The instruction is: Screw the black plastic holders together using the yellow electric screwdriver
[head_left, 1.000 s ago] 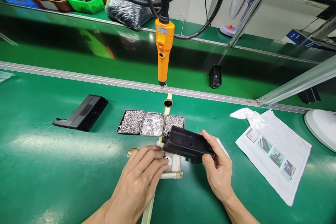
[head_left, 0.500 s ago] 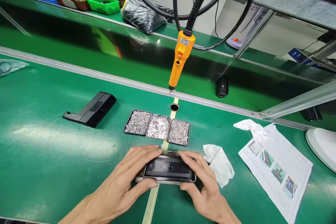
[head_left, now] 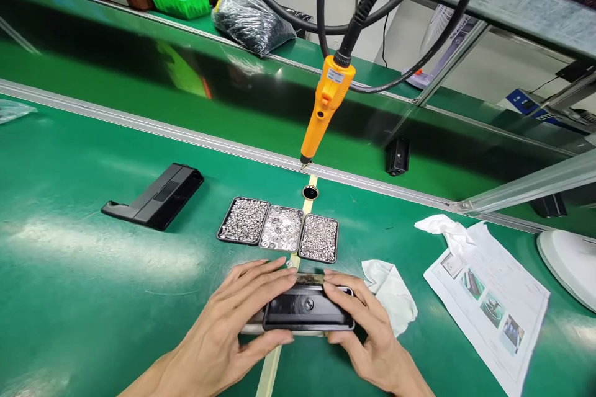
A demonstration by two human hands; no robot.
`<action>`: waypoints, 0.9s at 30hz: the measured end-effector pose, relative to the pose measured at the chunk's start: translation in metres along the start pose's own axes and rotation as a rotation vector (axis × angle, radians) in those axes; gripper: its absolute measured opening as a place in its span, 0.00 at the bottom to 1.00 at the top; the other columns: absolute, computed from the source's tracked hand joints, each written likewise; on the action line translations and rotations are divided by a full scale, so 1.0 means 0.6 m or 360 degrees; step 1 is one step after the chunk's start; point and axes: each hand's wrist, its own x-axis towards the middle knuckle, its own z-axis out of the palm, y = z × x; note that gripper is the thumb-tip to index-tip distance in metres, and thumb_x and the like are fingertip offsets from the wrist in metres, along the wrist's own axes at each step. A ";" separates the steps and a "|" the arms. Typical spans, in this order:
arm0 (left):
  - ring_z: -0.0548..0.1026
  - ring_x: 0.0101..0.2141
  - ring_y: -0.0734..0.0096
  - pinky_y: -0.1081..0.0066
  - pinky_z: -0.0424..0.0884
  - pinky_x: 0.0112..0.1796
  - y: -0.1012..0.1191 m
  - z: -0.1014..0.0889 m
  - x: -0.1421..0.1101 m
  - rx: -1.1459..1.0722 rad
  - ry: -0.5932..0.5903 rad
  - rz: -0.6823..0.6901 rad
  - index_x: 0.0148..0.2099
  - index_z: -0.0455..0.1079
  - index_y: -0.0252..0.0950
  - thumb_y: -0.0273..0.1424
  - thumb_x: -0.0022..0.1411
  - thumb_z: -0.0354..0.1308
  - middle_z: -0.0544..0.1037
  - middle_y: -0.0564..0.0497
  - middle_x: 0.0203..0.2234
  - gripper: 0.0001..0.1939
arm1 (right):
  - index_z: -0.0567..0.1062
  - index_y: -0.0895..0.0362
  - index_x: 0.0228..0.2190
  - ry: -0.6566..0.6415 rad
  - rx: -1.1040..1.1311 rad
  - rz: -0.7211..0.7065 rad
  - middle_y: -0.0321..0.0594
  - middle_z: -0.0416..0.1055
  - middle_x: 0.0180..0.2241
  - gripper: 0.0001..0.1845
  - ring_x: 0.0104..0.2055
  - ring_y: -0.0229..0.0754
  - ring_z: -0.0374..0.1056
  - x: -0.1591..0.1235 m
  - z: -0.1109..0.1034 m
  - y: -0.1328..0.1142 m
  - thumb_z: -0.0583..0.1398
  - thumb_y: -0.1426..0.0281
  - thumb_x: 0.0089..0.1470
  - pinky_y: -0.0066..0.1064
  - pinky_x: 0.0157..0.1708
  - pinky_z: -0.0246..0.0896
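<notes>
On the left of the green bench lies a dark grey casing. Right of it, the left hand is part-open, thumb on the near side and fingers along the far, gripping the left end of a black housing. This sits at the near middle of the bench, over a pale fixture: a shiny oblong shell with its hollow face up, a raised rim, rounded corners and a small round boss in its floor. The right hand, similarly half-curled, grips its right end. Farther right lies a white cloth.
</notes>
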 end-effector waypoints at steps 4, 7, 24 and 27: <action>0.69 0.64 0.50 0.41 0.65 0.62 -0.003 -0.015 -0.001 -0.0058 -0.0093 -0.0056 0.72 0.57 0.46 0.41 0.69 0.64 0.74 0.43 0.62 0.34 | 0.60 0.50 0.68 0.0006 -0.0053 -0.0014 0.52 0.62 0.64 0.29 0.67 0.56 0.60 -0.006 0.008 0.008 0.56 0.61 0.70 0.54 0.63 0.64; 0.71 0.62 0.50 0.43 0.69 0.60 -0.011 -0.049 0.020 -0.0272 -0.0267 -0.0206 0.69 0.62 0.50 0.47 0.71 0.59 0.75 0.45 0.60 0.29 | 0.58 0.50 0.69 0.0023 -0.0032 0.0021 0.53 0.60 0.65 0.35 0.68 0.58 0.59 -0.013 0.015 0.018 0.53 0.49 0.68 0.54 0.63 0.64; 0.65 0.38 0.60 0.60 0.63 0.42 -0.125 -0.024 0.133 0.0187 -0.0056 -0.0272 0.39 0.75 0.36 0.30 0.75 0.50 0.74 0.47 0.34 0.14 | 0.60 0.49 0.68 0.0277 0.0388 0.0229 0.50 0.67 0.60 0.39 0.57 0.55 0.68 -0.001 0.012 0.031 0.48 0.41 0.65 0.45 0.54 0.68; 0.66 0.38 0.61 0.61 0.62 0.42 -0.122 -0.030 0.134 0.0033 -0.0032 -0.0397 0.38 0.72 0.37 0.32 0.75 0.49 0.74 0.49 0.33 0.14 | 0.61 0.49 0.68 0.0284 0.0423 0.0266 0.49 0.66 0.60 0.38 0.57 0.55 0.67 0.000 0.012 0.032 0.48 0.42 0.66 0.44 0.53 0.68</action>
